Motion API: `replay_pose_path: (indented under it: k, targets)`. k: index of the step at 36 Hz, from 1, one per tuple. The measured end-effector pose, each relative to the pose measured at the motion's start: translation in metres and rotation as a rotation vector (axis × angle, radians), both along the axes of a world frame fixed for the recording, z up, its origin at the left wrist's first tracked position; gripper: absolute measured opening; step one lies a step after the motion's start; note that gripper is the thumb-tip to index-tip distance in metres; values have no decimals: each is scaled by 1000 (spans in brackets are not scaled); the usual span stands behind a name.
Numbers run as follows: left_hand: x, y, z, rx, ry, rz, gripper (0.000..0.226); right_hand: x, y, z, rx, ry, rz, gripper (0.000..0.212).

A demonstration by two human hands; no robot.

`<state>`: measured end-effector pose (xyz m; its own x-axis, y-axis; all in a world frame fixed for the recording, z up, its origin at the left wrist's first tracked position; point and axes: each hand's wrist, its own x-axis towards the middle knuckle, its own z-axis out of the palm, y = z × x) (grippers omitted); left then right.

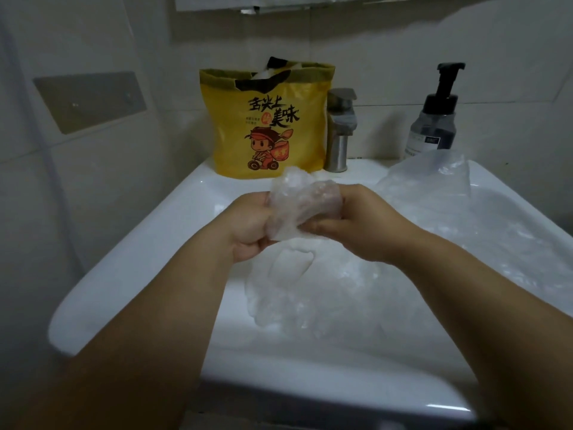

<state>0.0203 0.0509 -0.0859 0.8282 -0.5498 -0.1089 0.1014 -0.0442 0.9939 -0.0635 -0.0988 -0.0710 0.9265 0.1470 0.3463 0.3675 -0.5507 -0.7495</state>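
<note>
Over a white sink (130,262) I hold a crumpled clear plastic bag (297,206) between both hands. My left hand (248,225) grips its left side with curled fingers. My right hand (353,221) grips its right side, thumb along the bottom edge. More clear plastic (310,287) lies bunched in the basin below my hands.
A yellow printed bag (266,122) stands on the sink's back ledge, left of a metal faucet (339,131). A pump bottle (434,119) stands at the back right. Another sheet of clear plastic (434,178) drapes over the sink's right side. Tiled walls surround the sink.
</note>
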Motion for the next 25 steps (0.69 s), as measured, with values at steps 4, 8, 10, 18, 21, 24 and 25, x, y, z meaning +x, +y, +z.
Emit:
replay_pose_path:
  k: [4, 8, 10, 18, 21, 24, 25]
  targets:
    - [-7, -4, -1, 40, -96, -39, 25, 5, -1, -5, 89, 85, -73, 17]
    - [-7, -3, 0, 39, -132, -67, 38, 8, -4, -8, 136, 157, -137, 28]
    - [-9, -3, 1, 16, -104, -75, 38, 9, -6, -8, 168, 175, -155, 23]
    - [-15, 3, 10, -199, 81, -283, 64, 7, -7, -5, 138, 200, -216, 20]
    - [-19, 0, 9, -72, -80, -256, 61, 6, -4, -4, -18, 172, -299, 28]
    - [-19, -8, 3, 23, -233, -51, 50, 5, -1, -5, -233, 3, -397, 33]
    - [-17, -9, 2, 0, -234, 21, 41, 5, 1, -5, -223, -60, -423, 38]
